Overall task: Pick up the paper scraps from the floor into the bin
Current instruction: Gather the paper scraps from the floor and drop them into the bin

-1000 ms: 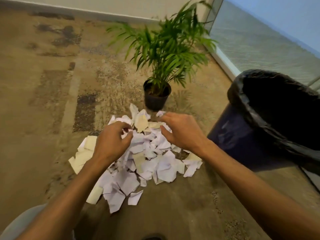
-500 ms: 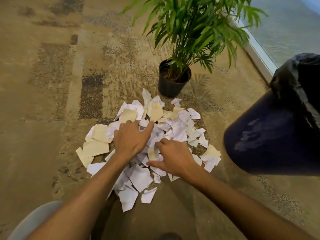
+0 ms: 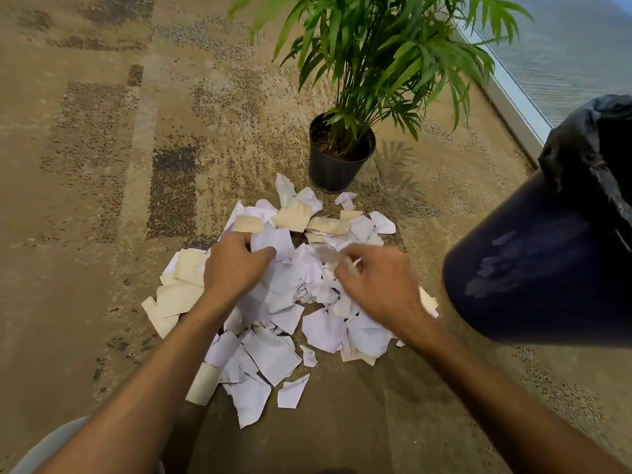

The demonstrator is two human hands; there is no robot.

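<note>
**Two hands in one heap of torn paper**

Both hands worked in the middle of the paper scraps, a ragged spread of white and cream pieces lying on the patterned carpet. The left hand lay knuckles-up on the heap, its fingers curled down and its thumb pinching a white sheet at the pile's centre. The right hand, somewhat blurred, had its fingers bent around a small bunch of crumpled white scraps.

The heap's far edge reached almost to the black plant pot, with one small white piece lying just short of the pot's base. The palm's green fronds spread above that side. The heap's left edge ended in several larger cream pieces, and beyond them the carpet ran on bare to the picture's left border. The near edge trailed off in a few loose white pieces between the two forearms.

The bin, dark blue with a black liner folded over its rim, stood to the right of the heap, close beside the right forearm. Its wall hid the rightmost edge of the scraps, so whether any paper touched it could not be told. Behind the bin a pale skirting strip ran diagonally along the carpet's right edge.
</note>
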